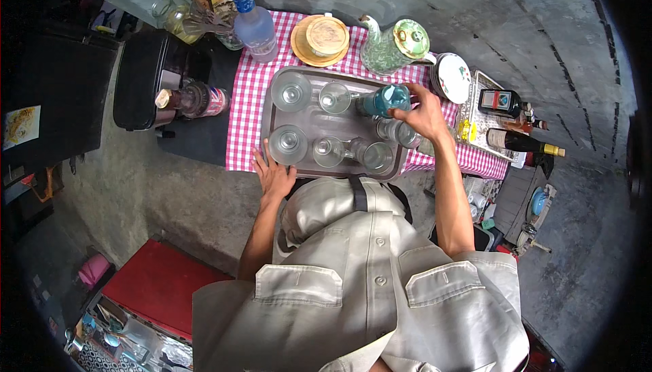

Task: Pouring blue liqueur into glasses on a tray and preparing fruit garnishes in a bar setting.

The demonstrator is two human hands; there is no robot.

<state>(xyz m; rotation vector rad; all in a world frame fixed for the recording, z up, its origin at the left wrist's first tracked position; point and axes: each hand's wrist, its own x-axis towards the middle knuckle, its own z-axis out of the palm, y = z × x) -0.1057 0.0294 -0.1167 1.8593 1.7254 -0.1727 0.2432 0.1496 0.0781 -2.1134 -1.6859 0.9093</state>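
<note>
My right hand [427,116] grips a blue drinking glass [388,99] over the right part of a metal serving tray [336,130]. My left hand [275,174] holds nothing; its spread fingers touch the tray's front left corner, beside a clear drinking glass [288,145]. Another clear glass [291,92] stands at the tray's back left. Two clear glass mugs, one behind [334,98] and one in front [328,151], occupy the middle. At front right is a clear glass [376,157], and more clear glassware [405,133] sits just below my right hand.
Behind the tray on a checked cloth [244,132] are a frosted corked bottle [254,31], a lidded cup on a saucer [326,37] and a green enamel pot [392,46]. Stacked plates [453,77] and a basket of bottles [481,117] are right; a brown bottle [196,99] is left.
</note>
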